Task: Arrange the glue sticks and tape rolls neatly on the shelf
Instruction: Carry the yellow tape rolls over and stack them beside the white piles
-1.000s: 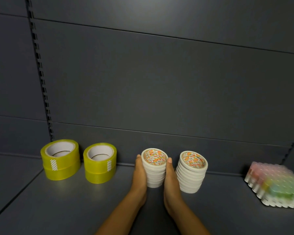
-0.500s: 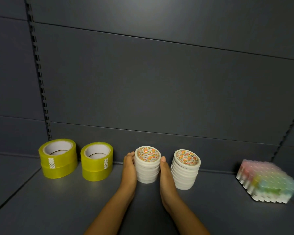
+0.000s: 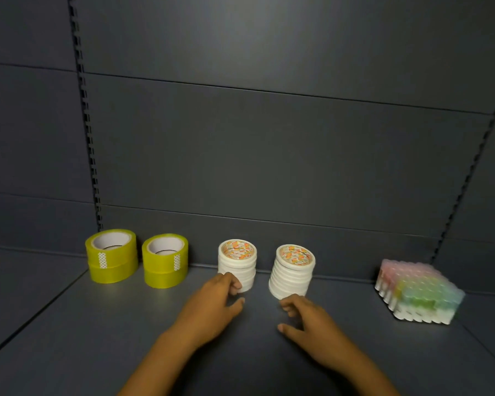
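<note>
Two stacks of yellow tape rolls stand at the back left of the dark shelf. To their right stand two stacks of thin white tape rolls, the left stack and the right stack. A shrink-wrapped block of pastel glue sticks lies at the back right. My left hand rests in front of the left white stack, its fingertips close to the stack's base, fingers loosely curled and holding nothing. My right hand hovers just in front of the right white stack, empty.
The shelf's back panel rises right behind the row. Slotted uprights run up the panel at left and right. A seam to a neighbouring shelf runs along the left.
Both hands have let go of the left white stack and pulled back toward me and apart. The stack now stands free, a bit further from the right white stack.
</note>
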Motion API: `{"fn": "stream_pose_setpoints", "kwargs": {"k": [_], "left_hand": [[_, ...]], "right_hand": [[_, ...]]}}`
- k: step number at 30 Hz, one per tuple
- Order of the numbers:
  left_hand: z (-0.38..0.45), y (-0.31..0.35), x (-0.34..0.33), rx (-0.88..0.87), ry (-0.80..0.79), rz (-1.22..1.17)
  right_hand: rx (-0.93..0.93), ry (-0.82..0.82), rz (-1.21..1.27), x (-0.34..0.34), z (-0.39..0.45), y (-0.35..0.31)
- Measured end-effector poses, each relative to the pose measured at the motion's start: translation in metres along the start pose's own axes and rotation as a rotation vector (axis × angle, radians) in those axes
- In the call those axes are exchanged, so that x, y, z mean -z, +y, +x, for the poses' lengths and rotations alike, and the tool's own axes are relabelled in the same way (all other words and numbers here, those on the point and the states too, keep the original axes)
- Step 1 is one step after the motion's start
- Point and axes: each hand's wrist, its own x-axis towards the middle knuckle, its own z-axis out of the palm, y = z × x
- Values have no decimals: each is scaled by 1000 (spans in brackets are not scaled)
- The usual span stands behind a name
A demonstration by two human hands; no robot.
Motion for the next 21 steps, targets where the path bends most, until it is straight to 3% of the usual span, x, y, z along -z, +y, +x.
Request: {"fn": "stream_pose_setpoints", "kwargs": {"k": [4,12,21], "left_hand": [[-17,40,-11,-57,-59,177],[-39,91,-42,-22,-76,287],[-24,96,-62,63,-33,235]], "right_hand": [[-7,40,-193,29,-33,23],[-57,70,-410,66,-88,54],[-16,81,-383,76,-67,76]]}}
